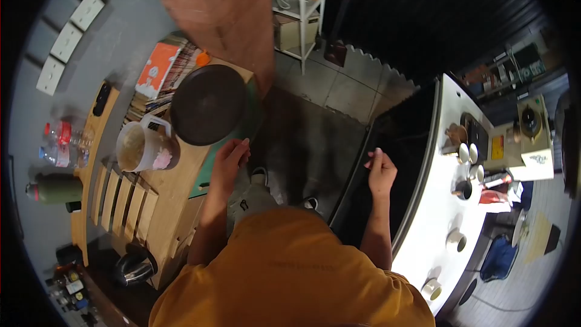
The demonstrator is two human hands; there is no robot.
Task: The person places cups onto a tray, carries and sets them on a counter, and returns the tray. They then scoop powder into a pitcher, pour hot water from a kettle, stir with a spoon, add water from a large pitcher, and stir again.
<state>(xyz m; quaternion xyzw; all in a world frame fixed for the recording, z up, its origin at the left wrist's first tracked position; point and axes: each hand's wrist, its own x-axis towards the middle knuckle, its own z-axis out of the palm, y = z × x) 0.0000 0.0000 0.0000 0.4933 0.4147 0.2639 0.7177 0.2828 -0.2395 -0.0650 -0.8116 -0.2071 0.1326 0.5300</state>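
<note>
My left hand (pixel 231 158) is raised over the edge of a wooden cabinet, beside a round dark tray (pixel 209 105). Its fingers are curled together, and whether anything small is between them cannot be made out. A clear pitcher (pixel 134 147) with a white handle stands to its left. On the other side, my right hand (pixel 381 172) hangs in the air near a long white counter (pixel 437 169). Its fingers are curled with the thumb against them, and no object shows in it.
Books (pixel 158 69) lie behind the tray. Bottles (pixel 63 145) and a kettle (pixel 136 266) stand at the left. Several cups, one a white cup (pixel 456 240), line the counter. A white shelf rack (pixel 304 18) stands ahead on the tiled floor (pixel 345 88).
</note>
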